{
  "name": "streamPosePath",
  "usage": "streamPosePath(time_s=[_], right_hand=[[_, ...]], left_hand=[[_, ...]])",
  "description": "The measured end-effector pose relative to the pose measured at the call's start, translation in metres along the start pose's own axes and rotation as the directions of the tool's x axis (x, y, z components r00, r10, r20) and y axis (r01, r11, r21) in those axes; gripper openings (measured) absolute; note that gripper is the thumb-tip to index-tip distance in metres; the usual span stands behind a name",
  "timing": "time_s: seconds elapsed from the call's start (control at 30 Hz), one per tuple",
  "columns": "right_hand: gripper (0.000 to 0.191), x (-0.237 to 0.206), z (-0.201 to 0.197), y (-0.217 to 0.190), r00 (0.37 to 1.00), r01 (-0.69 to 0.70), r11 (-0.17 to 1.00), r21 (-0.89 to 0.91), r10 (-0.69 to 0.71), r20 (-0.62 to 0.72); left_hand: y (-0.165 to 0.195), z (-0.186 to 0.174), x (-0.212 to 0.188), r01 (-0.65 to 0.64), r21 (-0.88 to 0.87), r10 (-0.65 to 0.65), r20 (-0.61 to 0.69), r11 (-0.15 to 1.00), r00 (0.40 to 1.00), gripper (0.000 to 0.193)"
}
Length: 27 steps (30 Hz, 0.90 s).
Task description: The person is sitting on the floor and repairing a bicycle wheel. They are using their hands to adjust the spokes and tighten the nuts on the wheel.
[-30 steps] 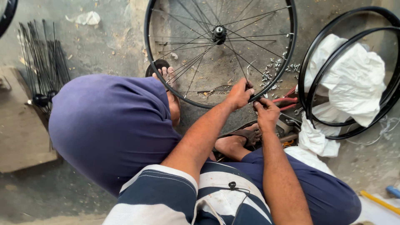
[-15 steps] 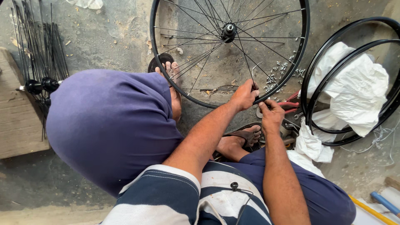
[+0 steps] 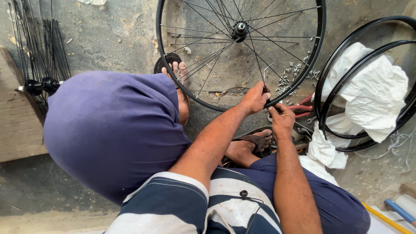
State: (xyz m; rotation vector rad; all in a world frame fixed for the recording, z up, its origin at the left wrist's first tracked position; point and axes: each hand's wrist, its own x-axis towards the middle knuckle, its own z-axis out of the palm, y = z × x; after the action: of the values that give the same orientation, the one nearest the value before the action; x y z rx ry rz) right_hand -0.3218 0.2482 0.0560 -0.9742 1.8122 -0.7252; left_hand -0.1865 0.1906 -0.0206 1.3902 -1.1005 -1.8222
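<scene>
Left hand: grip is closing around the lower rim of the bicycle wheel, fingers curling over the rim's edge and pinching it.
Right hand: grip is curling shut just under the rim, close beside the left hand; what it is pinching is too small to tell.
Wheel position: the wheel is standing nearly upright on the floor in front of the person, its near edge resting between the knees.
Floor: rough grey concrete, stained and dusty, with debris lying about.
Loose parts: small metal nipples are lying scattered on the floor behind the spokes, near the hands.
Red-handled pliers: lying on the floor just right of the right hand.
Spare rims: two black rims are leaning at right, white plastic sacking bunching inside them.
Spoke bundle: black spokes are lying at left, with two hubs beside a wooden board.
Wheel look: black rim, thin crossed spokes, silver hub at centre; no tyre.
</scene>
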Motion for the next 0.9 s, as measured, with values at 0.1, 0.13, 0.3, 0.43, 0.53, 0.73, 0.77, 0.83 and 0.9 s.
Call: streamPosePath(time_s=[0.1,0.13,0.3,0.43,0.53,0.73,0.77,0.83,0.9], right_hand=[[0.011,0.0,0.001,-0.002,0.999,-0.008,0.999,-0.043,0.007,-0.035],[0.011,-0.001,0.001,-0.002,0.999,-0.013,0.998,-0.053,0.011,-0.045],[0.014,0.0,-0.002,-0.004,1.0,0.009,0.999,-0.033,-0.009,-0.003],[0.014,0.0,-0.004,-0.005,1.0,0.0,1.0,-0.025,0.001,0.026],[0.012,0.001,-0.006,-0.005,0.998,-0.027,0.996,-0.09,0.032,0.053],[0.012,0.004,0.0,0.004,1.0,0.028,0.999,0.021,-0.028,-0.015],[0.012,0.003,0.0,0.005,1.0,0.021,1.0,0.011,-0.02,-0.017],[0.012,0.003,0.0,0.005,1.0,0.009,1.0,-0.004,-0.009,-0.025],[0.012,0.002,-0.001,0.004,1.0,0.005,1.0,-0.003,-0.005,0.0]], left_hand=[[0.0,0.0,0.0,-0.003,-0.007,0.003,-0.004,1.0,1.0,0.023],[0.0,0.001,0.0,-0.009,0.005,0.009,-0.012,1.0,1.0,0.024],[0.002,0.001,-0.001,0.037,0.013,-0.037,-0.007,0.999,0.999,0.024],[0.002,0.001,-0.001,0.019,0.01,-0.019,-0.017,1.0,1.0,0.025],[0.0,0.001,0.0,0.023,0.0,-0.023,-0.007,1.0,1.0,0.025],[-0.005,0.005,0.004,0.0,0.0,0.0,-0.017,1.0,1.0,0.023],[-0.006,0.006,0.004,-0.003,0.011,0.003,-0.02,1.0,1.0,0.023],[-0.008,0.006,0.005,0.007,-0.03,-0.007,-0.009,1.0,1.0,0.023],[-0.01,0.006,0.006,0.013,-0.056,-0.013,0.002,0.998,1.0,0.022]])
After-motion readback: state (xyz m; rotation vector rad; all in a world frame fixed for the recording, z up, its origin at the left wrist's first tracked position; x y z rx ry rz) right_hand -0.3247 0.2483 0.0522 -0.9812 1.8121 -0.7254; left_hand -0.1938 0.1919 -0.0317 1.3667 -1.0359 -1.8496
